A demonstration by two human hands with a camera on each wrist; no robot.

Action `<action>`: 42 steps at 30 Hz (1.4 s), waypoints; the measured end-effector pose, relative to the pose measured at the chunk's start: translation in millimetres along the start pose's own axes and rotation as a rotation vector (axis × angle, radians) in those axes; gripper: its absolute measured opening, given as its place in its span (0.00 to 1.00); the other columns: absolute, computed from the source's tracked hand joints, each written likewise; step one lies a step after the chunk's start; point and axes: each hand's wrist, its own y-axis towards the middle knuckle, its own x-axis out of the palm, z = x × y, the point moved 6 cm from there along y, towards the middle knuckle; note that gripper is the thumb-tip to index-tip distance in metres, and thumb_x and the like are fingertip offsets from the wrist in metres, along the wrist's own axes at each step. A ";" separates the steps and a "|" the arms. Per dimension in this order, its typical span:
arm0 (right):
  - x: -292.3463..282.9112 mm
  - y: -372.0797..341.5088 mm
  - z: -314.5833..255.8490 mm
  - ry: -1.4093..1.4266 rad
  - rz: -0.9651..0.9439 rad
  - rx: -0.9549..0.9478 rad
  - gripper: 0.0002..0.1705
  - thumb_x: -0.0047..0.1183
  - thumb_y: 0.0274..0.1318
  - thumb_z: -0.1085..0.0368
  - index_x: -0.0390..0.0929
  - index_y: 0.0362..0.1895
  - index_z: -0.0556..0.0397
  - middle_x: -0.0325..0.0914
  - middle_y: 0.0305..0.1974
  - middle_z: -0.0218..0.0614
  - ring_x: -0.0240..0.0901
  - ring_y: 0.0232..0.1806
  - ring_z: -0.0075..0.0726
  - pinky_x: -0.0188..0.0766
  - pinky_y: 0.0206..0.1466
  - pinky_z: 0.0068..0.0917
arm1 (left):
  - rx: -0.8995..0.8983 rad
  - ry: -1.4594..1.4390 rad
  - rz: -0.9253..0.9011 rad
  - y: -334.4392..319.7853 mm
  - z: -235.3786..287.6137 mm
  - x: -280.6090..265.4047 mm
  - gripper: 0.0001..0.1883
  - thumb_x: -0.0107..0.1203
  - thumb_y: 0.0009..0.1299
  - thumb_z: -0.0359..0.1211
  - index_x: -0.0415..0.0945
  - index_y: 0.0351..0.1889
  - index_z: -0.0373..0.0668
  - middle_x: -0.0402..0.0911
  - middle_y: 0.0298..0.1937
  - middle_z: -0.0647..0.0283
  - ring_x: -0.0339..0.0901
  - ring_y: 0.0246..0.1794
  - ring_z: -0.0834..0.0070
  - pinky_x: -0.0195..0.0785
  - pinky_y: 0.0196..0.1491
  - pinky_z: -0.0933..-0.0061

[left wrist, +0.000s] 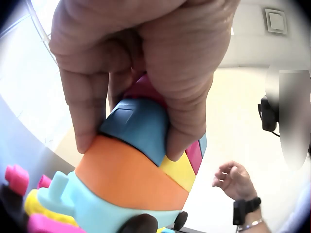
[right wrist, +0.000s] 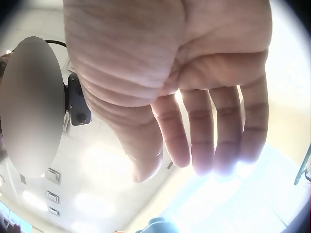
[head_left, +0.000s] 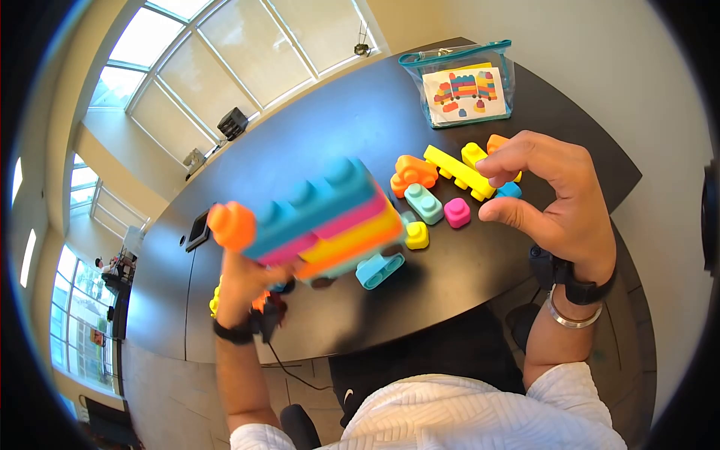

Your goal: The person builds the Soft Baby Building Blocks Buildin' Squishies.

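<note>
While pinching the block vehicle (head_left: 322,232) with fingers of the left hand (head_left: 244,285), holds it above the surface (head_left: 465,259), probably to steady its layers. Rightward, has loose blocks (head_left: 424,204) close by, presumably for reach, and holds wide the empty fingers of the right hand (head_left: 566,196).

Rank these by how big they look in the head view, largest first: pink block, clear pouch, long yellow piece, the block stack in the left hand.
1. Block stack, though being held up nearer the camera may flatter it
2. Clear pouch
3. Long yellow piece
4. Pink block
</note>
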 end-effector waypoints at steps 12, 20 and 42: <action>21.0 5.1 1.2 0.081 -0.100 -0.016 0.22 0.83 0.57 0.59 0.90 0.49 0.58 0.91 0.41 0.41 0.87 0.37 0.39 0.80 0.44 0.34 | -0.208 0.039 0.225 132.4 -196.8 -77.0 0.24 0.81 0.65 0.24 0.86 0.59 0.35 0.92 0.54 0.61 0.90 0.53 0.70 0.85 0.62 0.61; 34.3 6.4 10.2 0.067 -0.176 0.036 0.23 0.82 0.59 0.56 0.90 0.51 0.57 0.92 0.46 0.43 0.88 0.43 0.48 0.83 0.49 0.37 | -0.378 -0.186 0.127 122.5 -271.1 -43.7 0.28 0.80 0.65 0.23 0.84 0.64 0.35 0.91 0.58 0.60 0.89 0.58 0.67 0.82 0.68 0.60; 128.5 -7.9 37.1 -0.091 -0.426 -0.005 0.19 0.73 0.68 0.52 0.88 0.48 0.54 0.87 0.42 0.44 0.86 0.45 0.53 0.82 0.52 0.45 | -0.203 0.007 0.260 -9.2 -31.0 -20.1 0.61 0.80 0.68 0.33 0.49 0.94 0.45 0.59 0.92 0.45 0.61 0.91 0.46 0.61 0.86 0.42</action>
